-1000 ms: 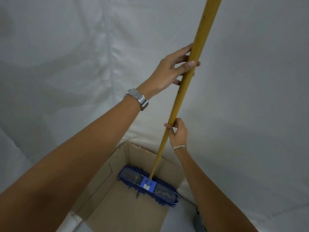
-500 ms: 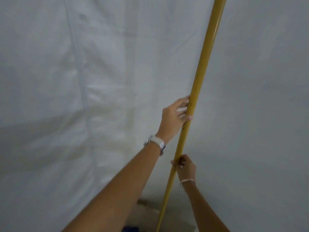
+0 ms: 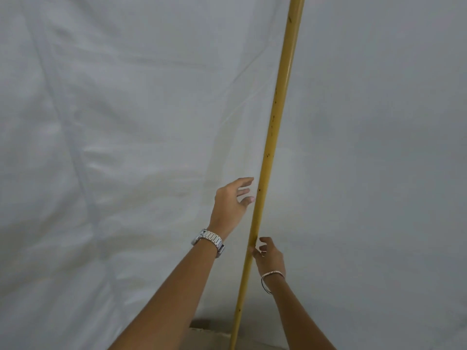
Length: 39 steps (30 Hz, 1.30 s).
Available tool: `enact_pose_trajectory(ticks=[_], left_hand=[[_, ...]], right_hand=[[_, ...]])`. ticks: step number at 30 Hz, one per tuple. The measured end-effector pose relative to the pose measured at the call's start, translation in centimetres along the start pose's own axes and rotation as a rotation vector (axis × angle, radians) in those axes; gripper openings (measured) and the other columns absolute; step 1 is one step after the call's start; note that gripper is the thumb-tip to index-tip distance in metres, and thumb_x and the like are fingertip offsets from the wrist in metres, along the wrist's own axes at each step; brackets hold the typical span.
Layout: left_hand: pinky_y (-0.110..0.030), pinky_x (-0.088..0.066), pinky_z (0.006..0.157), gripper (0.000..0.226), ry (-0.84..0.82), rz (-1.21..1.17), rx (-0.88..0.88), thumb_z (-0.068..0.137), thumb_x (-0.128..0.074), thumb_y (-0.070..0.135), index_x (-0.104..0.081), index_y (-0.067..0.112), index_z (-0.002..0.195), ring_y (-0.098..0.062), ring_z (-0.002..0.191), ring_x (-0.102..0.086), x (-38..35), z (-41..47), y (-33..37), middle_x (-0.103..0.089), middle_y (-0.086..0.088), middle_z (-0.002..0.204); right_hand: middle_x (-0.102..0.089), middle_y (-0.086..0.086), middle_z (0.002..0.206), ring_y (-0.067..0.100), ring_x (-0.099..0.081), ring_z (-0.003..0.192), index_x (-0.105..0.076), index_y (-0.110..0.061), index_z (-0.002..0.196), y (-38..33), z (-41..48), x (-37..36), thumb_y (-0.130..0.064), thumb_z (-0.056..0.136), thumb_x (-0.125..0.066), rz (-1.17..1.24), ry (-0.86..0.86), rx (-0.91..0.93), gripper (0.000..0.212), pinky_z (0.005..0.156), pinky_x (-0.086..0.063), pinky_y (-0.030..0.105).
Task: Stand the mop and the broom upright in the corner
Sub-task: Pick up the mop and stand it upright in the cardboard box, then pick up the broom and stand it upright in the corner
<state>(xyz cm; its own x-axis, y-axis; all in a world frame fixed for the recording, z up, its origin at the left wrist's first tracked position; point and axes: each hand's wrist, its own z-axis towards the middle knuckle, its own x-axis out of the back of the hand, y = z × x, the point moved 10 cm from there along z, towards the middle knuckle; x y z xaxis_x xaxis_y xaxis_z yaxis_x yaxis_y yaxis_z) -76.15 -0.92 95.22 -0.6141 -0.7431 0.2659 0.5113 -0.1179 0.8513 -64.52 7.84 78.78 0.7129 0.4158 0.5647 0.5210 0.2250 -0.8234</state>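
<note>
White sheeting [image 3: 126, 147] backs the mop handle [image 3: 274, 137]; left hand [image 3: 231, 200] spread open beside it, right hand [image 3: 269, 255] fingers loose, thumb touching. Broom's next, I reckon.

A makeshift corner draped in white plastic sheeting [image 3: 126, 147], with a cardboard box [image 3: 202, 334] below; the kind of room is unclear.

Mop handle [image 3: 274, 117] ends beyond both edges

Bare forearms — silver watch [image 3: 209, 241], thin bracelet [image 3: 271, 276].
</note>
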Motion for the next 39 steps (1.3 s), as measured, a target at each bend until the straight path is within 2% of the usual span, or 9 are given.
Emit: enact_pose_trajectory(ticks=[9,13,16,19,24,28,35,37,39], left_hand=[[-0.042,-0.031,0.112,0.044,-0.144,0.565,-0.06,0.094,-0.049,0.022,-0.04,0.018,0.137,-0.022,0.126,-0.05,-4.2,-10.6,-0.6,-0.054,-0.004,0.137],[-0.045,-0.016,0.117,0.054,-0.229,0.752,-0.205,0.095,-0.029,0.047,-0.034,0.019,0.141,-0.022,0.138,-0.035,-8.6,-19.5,0.6,-0.04,-0.005,0.148],[-0.045,-0.017,0.113,0.051,-0.28,0.763,-0.225,0.096,-0.029,0.043,-0.037,0.017,0.139,-0.026,0.135,-0.039,-12.9,-25.9,1.9,-0.043,-0.008,0.146],[-0.049,-0.026,0.111,0.049,-0.327,0.7,-0.069,0.097,-0.024,0.041,-0.043,0.015,0.134,-0.029,0.129,-0.048,-17.5,-31.4,1.7,-0.05,-0.012,0.14],[-0.048,-0.025,0.109,0.058,-0.455,0.679,0.147,0.098,-0.015,0.047,-0.047,0.013,0.132,-0.032,0.127,-0.049,-26.2,-40.3,-0.2,-0.052,-0.015,0.138],[-0.055,-0.042,0.101,0.062,-0.531,0.748,0.358,0.097,-0.012,0.047,-0.054,0.012,0.127,-0.032,0.121,-0.055,-33.9,-47.6,-3.1,-0.058,-0.014,0.131],[-0.057,-0.042,0.098,0.079,-0.567,0.827,0.716,0.09,-0.005,0.063,-0.055,0.014,0.127,-0.032,0.12,-0.056,-46.4,-61.7,-12.0,-0.061,-0.014,0.128],[-0.055,-0.034,0.105,0.079,-0.552,0.813,0.802,0.086,-0.012,0.069,-0.048,0.017,0.133,-0.03,0.13,-0.046,-49.4,-65.9,-15.0,-0.052,-0.012,0.138],[-0.053,-0.03,0.109,0.073,-0.476,0.715,0.971,0.086,-0.029,0.067,-0.038,0.019,0.139,-0.029,0.137,-0.036,-52.3,-70.6,-19.1,-0.042,-0.01,0.146]], right_hand=[[-0.048,0.01,0.136,0.03,-0.048,0.12,-0.039,-0.016,0.129,4.8,-8.0,5.4,-0.032,0.092,-0.045,-0.346,-0.005,0.142,0.041,0.099,-0.043,0.044],[-0.05,0.014,0.137,0.033,-0.048,0.124,-0.044,-0.013,0.128,10.4,-13.5,9.7,-0.058,0.087,-0.01,-0.651,0.037,0.177,0.069,0.102,-0.041,0.048],[-0.059,0.017,0.127,0.035,-0.056,0.115,-0.051,-0.012,0.122,16.9,-17.0,14.2,-0.059,0.086,0.004,-0.736,0.023,0.068,0.082,0.094,-0.047,0.05],[-0.056,0.018,0.131,0.036,-0.052,0.12,-0.049,-0.011,0.124,23.4,-20.9,19.3,-0.051,0.083,-0.013,-0.784,0.037,-0.027,0.068,0.098,-0.044,0.05],[-0.066,0.018,0.116,0.034,-0.063,0.105,-0.056,-0.01,0.115,35.1,-25.9,27.1,-0.056,0.089,0.003,-0.835,-0.081,-0.122,0.078,0.086,-0.054,0.049],[-0.072,0.016,0.103,0.031,-0.069,0.091,-0.06,-0.01,0.107,45.6,-27.3,32.3,-0.051,0.092,0.002,-0.91,-0.251,-0.171,0.076,0.073,-0.058,0.044],[-0.072,0.013,0.105,0.03,-0.068,0.094,-0.062,-0.014,0.108,66.6,-27.6,34.8,-0.046,0.092,0.005,-1.11,-0.506,-0.18,0.075,0.075,-0.058,0.043],[-0.071,0.013,0.106,0.031,-0.068,0.094,-0.062,-0.015,0.109,72.8,-28.1,33.2,-0.049,0.091,-0.009,-1.161,-0.611,-0.194,0.065,0.074,-0.057,0.044],[-0.07,0.014,0.108,0.031,-0.067,0.095,-0.061,-0.014,0.11,79.5,-28.8,30.2,-0.049,0.082,-0.043,-1.196,-0.714,-0.162,0.048,0.073,-0.059,0.045]])
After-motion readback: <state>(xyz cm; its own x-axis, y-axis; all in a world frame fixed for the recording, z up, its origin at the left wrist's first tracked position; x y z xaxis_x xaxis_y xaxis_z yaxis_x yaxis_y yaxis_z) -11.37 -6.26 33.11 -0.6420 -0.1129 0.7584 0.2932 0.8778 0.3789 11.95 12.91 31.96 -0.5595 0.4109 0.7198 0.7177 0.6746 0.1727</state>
